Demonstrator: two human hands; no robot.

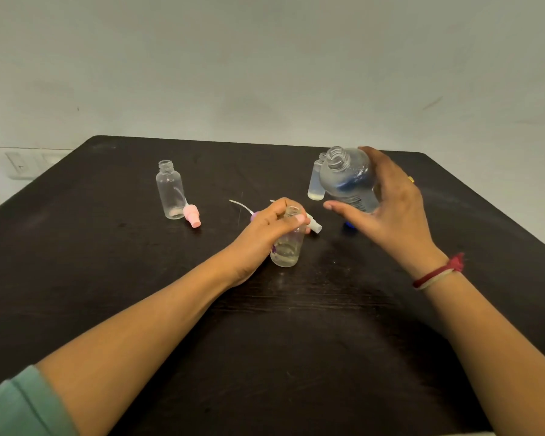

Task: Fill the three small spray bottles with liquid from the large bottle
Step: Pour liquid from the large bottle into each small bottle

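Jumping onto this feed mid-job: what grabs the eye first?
The uncapped large bottle stands out, held tilted above the dark table by the right hand, right of centre. At the centre, the left hand grips a small bottle near its open neck. Far left stands another open spray bottle, with a pink spray head lying beside it.

I take this for an ordinary room in a home, though I cannot be sure. On my feed I see a dark wood-grain table (114, 278) with its far edge close against a pale painted wall (265, 58) that carries a few scuff marks (432, 103). Low on that wall, just past the table's far left corner, sits a white household switch plate (19, 165).
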